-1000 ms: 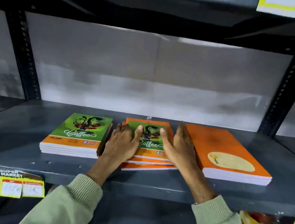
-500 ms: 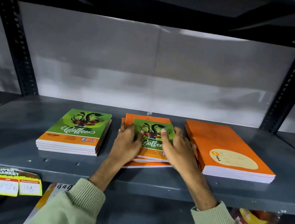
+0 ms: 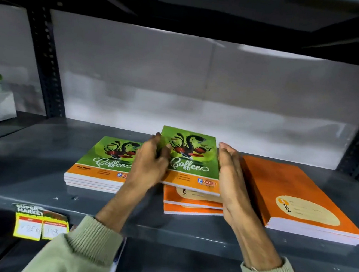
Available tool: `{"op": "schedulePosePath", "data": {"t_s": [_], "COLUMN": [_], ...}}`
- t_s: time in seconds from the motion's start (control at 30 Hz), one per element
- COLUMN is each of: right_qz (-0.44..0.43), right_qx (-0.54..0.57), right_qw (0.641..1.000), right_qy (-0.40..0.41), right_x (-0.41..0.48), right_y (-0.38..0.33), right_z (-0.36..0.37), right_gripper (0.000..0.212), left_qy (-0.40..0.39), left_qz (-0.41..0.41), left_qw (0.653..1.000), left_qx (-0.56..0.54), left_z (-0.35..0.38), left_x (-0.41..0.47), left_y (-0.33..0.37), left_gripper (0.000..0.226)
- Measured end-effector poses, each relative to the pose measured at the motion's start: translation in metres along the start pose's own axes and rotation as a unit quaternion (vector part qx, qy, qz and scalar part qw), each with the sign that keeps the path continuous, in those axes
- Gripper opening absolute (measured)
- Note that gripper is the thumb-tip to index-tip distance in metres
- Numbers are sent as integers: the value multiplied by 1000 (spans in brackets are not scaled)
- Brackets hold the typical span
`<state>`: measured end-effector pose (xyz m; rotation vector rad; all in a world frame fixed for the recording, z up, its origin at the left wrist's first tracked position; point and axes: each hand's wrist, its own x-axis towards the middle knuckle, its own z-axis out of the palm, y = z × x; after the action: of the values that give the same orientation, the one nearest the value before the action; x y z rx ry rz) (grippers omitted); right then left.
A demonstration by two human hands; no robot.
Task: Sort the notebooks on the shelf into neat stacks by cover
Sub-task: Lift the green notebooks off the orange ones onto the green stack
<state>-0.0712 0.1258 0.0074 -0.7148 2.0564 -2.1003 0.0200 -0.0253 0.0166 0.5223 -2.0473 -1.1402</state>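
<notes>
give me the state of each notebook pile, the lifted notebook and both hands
lifted coffee notebook: raised, tilted, between both hands
left coffee stack: flat, squared
middle orange notebooks: flat, slightly askew
right orange stack: flat, squared
left hand: gripping notebook's left edge
right hand: open, against its right edge

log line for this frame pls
left hand: lifting green Coffee notebook | right hand: open beside it | orange notebooks beneath

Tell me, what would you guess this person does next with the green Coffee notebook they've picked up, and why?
Probably carry it left and lay it on the green stack. The left hand grips the lifted Coffee notebook while the right hand is open beside it. Its cover matches that pile, whereas the notebooks under it and the right stack are orange.
</notes>
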Motion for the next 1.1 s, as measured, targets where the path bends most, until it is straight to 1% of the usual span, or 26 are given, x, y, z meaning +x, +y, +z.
{"op": "schedulePosePath", "data": {"t_s": [0.07,0.2,0.3,0.37,0.5,0.63,0.7,0.73,0.8,0.83,0.87,0.9,0.93,1.0,1.07,1.1], "right_qz": [-2,-4,-22,-29,5,28,33,36,26,13,-1,-9,-12,0,31,46], "right_qx": [17,42,41,24,-51,-126,-145,-149,-164,-168,-166,-160,-155,-179,-262,-322], "right_qw": [1000,996,995,994,993,983,979,976,974,975,978,982,985,983,965,945], "right_qy": [-20,-73,-92,-99,-111,-131,-142,-151,-157,-148,-129,-103,-78,-40,-6,10], "right_x": [3,2,-2,-6,-15,-23,-24,-23,-21,-17,-12,-6,0,11,19,22], "right_y": [-7,-18,-18,-14,0,10,10,8,4,1,-3,-7,-10,-10,-5,1], "right_z": [22,80,117,137,161,168,167,166,155,147,135,121,106,71,35,21], "right_gripper": [18,28,28,26,44,55,63,65,66,66,67,67,68,71,74,75], "left_qy": [14,43,55,59,55,16,-9,-23,-26,-4,18,26,17,-13,-45,-62], "left_qz": [-14,-35,-57,-63,-73,-66,-78,-87,-80,-53,-14,19,41,68,83,82], "left_qw": [1000,998,997,995,991,990,990,987,967,954,947,951,961,978,983,983], "left_qx": [-5,-39,-2,47,101,126,118,131,241,296,319,306,275,198,159,155], "left_z": [-24,-76,-108,-123,-137,-137,-137,-138,-137,-135,-131,-123,-114,-85,-51,-37], "left_x": [10,19,24,27,27,27,27,28,24,20,17,13,10,5,0,-3], "left_y": [-7,-26,-46,-62,-87,-102,-100,-98,-92,-87,-77,-66,-53,-32,-13,-9], "left_gripper": [14,19,23,21,20,18,20,25,45,56,64,68,68,59,47,42]}}
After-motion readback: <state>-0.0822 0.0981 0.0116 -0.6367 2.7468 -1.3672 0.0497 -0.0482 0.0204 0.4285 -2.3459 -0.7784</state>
